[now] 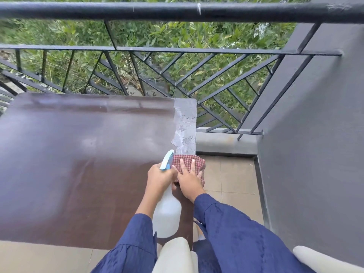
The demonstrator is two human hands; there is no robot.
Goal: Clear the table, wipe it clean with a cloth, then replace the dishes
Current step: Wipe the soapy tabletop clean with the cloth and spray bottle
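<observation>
The desk [78, 154] carries no dishes anywhere I can see, so I judge the clearing step done. I am in the middle of the wiping.

My right hand [189, 180] lies flat on the red checked cloth [200, 161], with its fingers [192, 166] straight and spread, pressing it down at the desk's right edge, about halfway along that edge. Part of the cloth hangs over the edge.

My left hand [160, 177] is just beside it, fingers curled round the neck of the spray bottle [167, 213]. The bottle's blue nozzle points toward the far right corner.

Beyond the cloth, a wet strip [185, 125] with a pale sheen and droplets runs along the right edge up to that far corner, by the railing [177, 11]. That part looks sprayed but not yet wiped. The rest of the top looks dull and dry, with faint streaks. I cannot tell for certain whether it has had the cloth over it.

What is left, as I judge it, is to draw the cloth through the wet strip, finish any part of the surface not yet done, and put down the bottle and cloth. Then the dishes go back, and they are nowhere in view.
</observation>
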